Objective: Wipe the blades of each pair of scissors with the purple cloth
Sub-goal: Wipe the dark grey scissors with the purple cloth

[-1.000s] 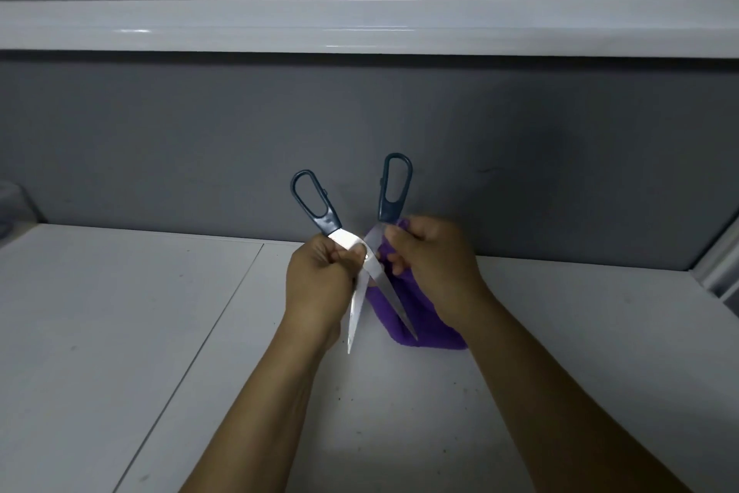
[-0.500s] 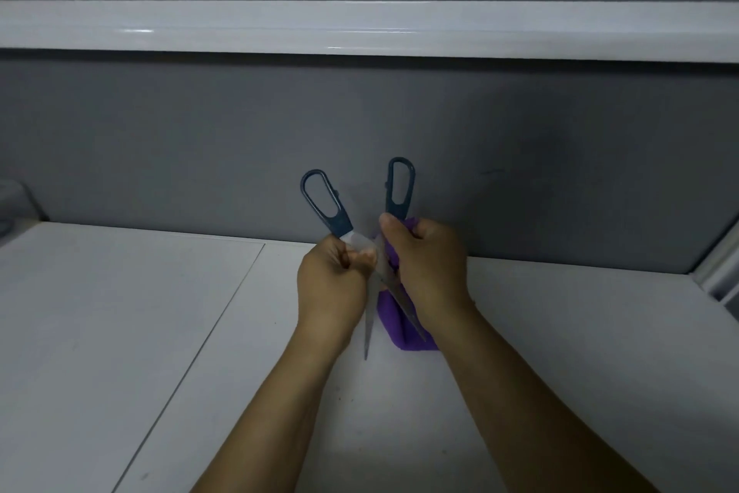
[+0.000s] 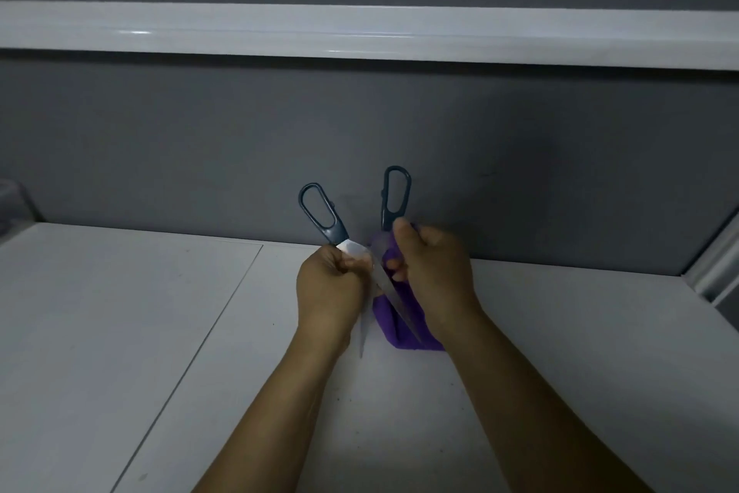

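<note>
Scissors [image 3: 382,278] are held spread open above the table [image 3: 160,332], just in front of the wall [image 3: 200,152], with the handles toward the wall and both tips pointing away from it. The left hand [image 3: 328,288] grips one blade near the hinge. The right hand [image 3: 436,272] pinches the purple cloth [image 3: 396,316] around the other blade at its wall end. That blade's long axis runs away from the wall, so the wipe probably slides that way, toward the tip.
</note>
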